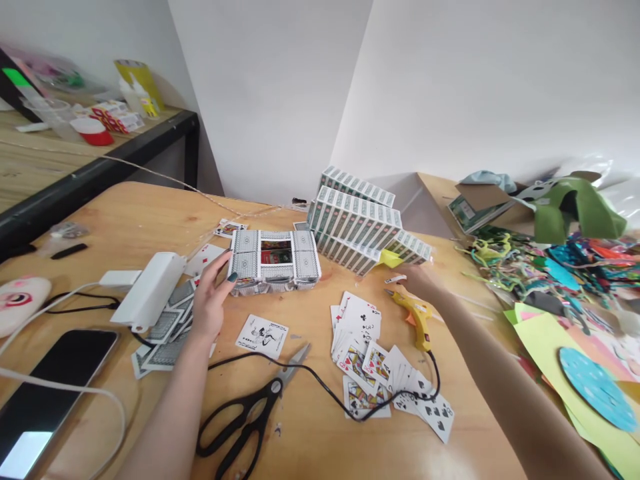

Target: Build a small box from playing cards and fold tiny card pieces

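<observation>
A box (245,263) covered in grey-backed playing cards, with a rectangular opening on top, sits mid-table. My left hand (213,293) holds its left end, thumb at the front corner and fingers along the side. My right hand (414,277) reaches to the right end of a stack of green-and-white card packs (357,220), beside a bright yellow piece (391,259); its fingers are mostly hidden, and I cannot make out what they touch. A yellow glue gun (420,320) lies just in front of that hand, its black cord running left across the table.
Black-handled scissors (273,393), a joker card (263,336) and loose face-up cards (357,367) lie in front. At left are a white power adapter (150,290), face-down cards (167,333) and a phone (55,393). Coloured craft scraps (560,267) are heaped at right.
</observation>
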Action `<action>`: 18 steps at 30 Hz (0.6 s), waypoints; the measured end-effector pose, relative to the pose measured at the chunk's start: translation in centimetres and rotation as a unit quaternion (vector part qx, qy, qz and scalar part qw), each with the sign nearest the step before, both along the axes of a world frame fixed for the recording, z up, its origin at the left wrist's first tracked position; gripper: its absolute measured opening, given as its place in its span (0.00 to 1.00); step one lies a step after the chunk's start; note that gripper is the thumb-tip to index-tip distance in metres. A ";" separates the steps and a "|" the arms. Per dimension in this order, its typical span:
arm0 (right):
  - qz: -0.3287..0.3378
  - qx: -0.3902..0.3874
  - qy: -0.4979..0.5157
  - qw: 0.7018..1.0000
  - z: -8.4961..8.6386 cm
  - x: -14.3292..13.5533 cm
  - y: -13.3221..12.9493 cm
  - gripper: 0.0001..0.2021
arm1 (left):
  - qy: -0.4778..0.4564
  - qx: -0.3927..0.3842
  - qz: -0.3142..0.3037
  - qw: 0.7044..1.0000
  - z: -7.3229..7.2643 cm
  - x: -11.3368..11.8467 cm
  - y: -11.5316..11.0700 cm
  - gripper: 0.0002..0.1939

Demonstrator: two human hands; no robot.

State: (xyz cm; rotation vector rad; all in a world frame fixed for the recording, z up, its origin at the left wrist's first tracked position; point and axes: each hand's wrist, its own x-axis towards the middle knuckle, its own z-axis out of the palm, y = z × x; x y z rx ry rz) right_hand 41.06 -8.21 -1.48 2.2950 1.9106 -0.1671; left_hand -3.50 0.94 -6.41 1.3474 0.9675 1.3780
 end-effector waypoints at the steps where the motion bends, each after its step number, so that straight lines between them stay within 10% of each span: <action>1: 0.010 -0.013 0.000 1.000 0.0 0.0 0.3 0.15 | 0.002 0.001 0.000 1.000 0.0 0.0 0.0 0.25; 18: 0.025 -0.051 -0.004 0.998 1.6 -1.2 1.8 0.07 | 0.001 0.005 -0.001 1.000 0.4 0.1 -0.1 0.24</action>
